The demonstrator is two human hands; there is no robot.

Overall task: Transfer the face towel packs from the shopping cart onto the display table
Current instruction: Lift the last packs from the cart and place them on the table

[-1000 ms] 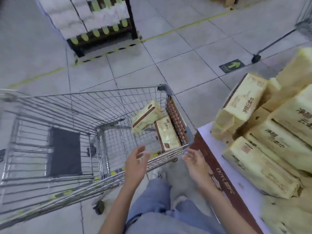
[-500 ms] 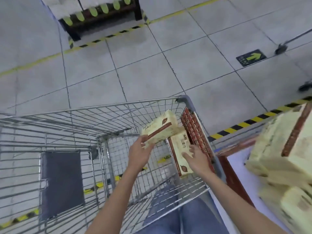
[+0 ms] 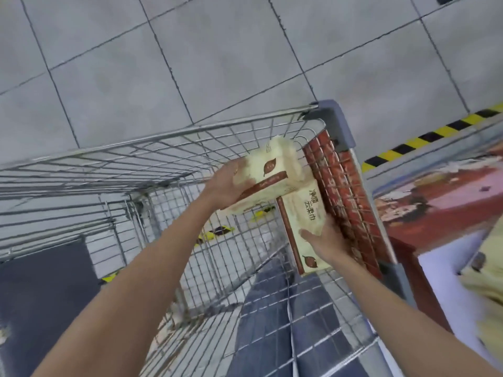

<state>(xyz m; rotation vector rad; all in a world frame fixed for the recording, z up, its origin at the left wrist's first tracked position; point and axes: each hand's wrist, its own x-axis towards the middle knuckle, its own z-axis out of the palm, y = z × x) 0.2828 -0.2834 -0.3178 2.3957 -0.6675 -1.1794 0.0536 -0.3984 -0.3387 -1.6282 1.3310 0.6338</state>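
Observation:
Two cream face towel packs with brown stripes lie in the right end of the wire shopping cart. My left hand grips the upper pack, which tilts across the lower one. My right hand holds the near end of the lower pack, which stands against the cart's red-lined side wall. The display table with its white top is at the right edge, and part of a cream pack on it shows there.
Grey floor tiles surround the cart. A yellow-and-black hazard stripe runs along the floor at the upper right. The cart's dark child-seat flap is at the lower left. My blue-jeaned legs show through the cart's mesh.
Both hands reached into the cart and took hold of the two packs. The view has dropped closer to the cart, and the table stack has slid mostly out of view.

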